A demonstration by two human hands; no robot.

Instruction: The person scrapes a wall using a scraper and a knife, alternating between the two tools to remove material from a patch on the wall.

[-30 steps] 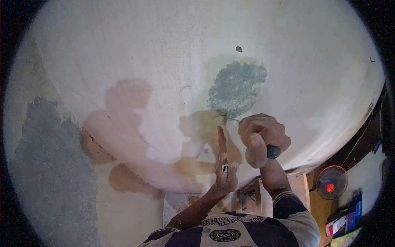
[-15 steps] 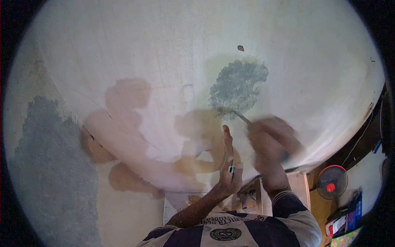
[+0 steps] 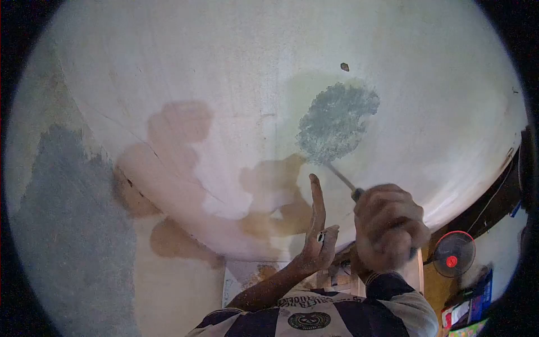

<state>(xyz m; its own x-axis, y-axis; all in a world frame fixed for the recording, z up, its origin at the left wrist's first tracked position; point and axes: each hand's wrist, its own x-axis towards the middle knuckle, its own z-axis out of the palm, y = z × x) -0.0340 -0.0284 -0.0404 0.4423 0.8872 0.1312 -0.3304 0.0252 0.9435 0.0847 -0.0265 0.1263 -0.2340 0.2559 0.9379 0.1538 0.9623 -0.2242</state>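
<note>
So the main thing here is a thin, straight metal tool with a dark handle (image 3: 342,176), slanting up and to the left, with its tip right at the bottom edge of a rough, blotchy grey patch (image 3: 339,121) on an off-white wall (image 3: 224,56). Can't really tell if the tip is digging in or just resting there.

The right hand (image 3: 390,224) has the handle wrapped up in a fist, bit blurry, so only the dark front end of the grip pokes out. The left hand (image 3: 318,250) is up just left of the shaft, edge-on to the camera, fingers stretched out and holding nothing. It's got a ring with a pale face (image 3: 320,237) on. No idea whether that hand touches the wall, can't tell from this angle.

Above the patch there's a small dark chip mark (image 3: 345,67), and way over on the left a much bigger grey area (image 3: 78,213). Overlapping brownish shadows (image 3: 179,129) fall between the two. Down at the bottom you get the black-and-white shirt (image 3: 252,320), and off to the right a round fan with a red rim and hub (image 3: 454,254).
</note>
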